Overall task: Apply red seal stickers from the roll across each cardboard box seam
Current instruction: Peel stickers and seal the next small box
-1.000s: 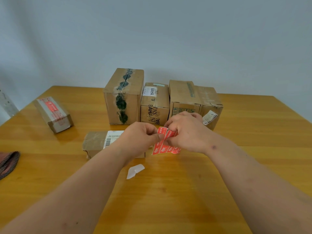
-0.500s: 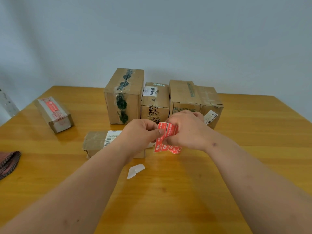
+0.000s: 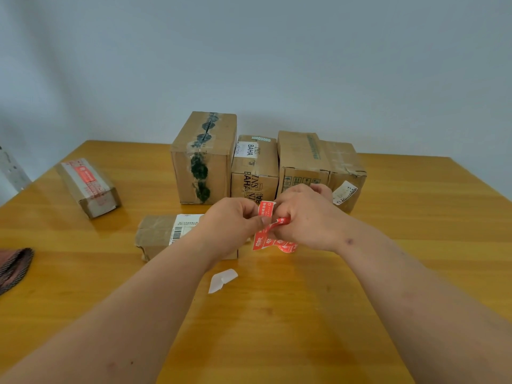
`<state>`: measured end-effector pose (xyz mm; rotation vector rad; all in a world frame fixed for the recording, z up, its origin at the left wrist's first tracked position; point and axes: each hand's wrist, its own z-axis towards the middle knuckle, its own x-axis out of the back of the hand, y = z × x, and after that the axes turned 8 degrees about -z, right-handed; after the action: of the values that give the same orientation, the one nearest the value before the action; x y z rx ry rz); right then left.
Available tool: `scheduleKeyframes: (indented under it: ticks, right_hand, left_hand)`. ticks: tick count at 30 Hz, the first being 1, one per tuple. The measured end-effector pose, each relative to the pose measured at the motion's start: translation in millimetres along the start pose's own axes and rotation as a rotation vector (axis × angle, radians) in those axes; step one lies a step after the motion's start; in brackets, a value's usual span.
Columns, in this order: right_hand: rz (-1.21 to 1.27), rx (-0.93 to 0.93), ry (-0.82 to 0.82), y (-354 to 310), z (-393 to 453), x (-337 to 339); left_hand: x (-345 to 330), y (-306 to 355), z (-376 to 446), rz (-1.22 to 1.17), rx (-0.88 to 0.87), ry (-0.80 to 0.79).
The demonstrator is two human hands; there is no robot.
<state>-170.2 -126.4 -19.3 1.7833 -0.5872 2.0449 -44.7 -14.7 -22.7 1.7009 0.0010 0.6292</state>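
Observation:
Above the middle of the wooden table (image 3: 304,314), my right hand (image 3: 307,217) grips the roll of red seal stickers (image 3: 277,242), whose strip hangs below the fingers. My left hand (image 3: 232,223) pinches one red sticker (image 3: 265,210) that stands up between the two hands. Under my left wrist lies a flat cardboard box (image 3: 158,235) with a white barcode label. Behind the hands stand a tall box with dark tape (image 3: 203,159), a box printed BAHA (image 3: 253,167) and a wider box (image 3: 318,159).
A small box bearing a red sticker (image 3: 87,187) lies at the far left. A white scrap of backing paper (image 3: 223,279) rests on the table in front of my left arm. A dark reddish object (image 3: 13,267) pokes in at the left edge.
The sticker pinched by my left hand has come further off the strip and now stands more upright. Both hands have risen slightly.

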Motion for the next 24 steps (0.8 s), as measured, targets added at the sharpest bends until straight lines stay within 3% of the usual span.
scheduleKeyframes:
  ticks: [11,24]
  right_hand:
    - [-0.093,-0.012,-0.059,-4.3,-2.5,4.9]
    - [-0.121,0.000,-0.012,-4.4,-3.6,-1.9]
  left_hand:
    - [0.5,-0.4,0.1,-0.035,-0.002,0.006]
    - [-2.2,-5.9,2.7,-0.003,0.011,0.058]
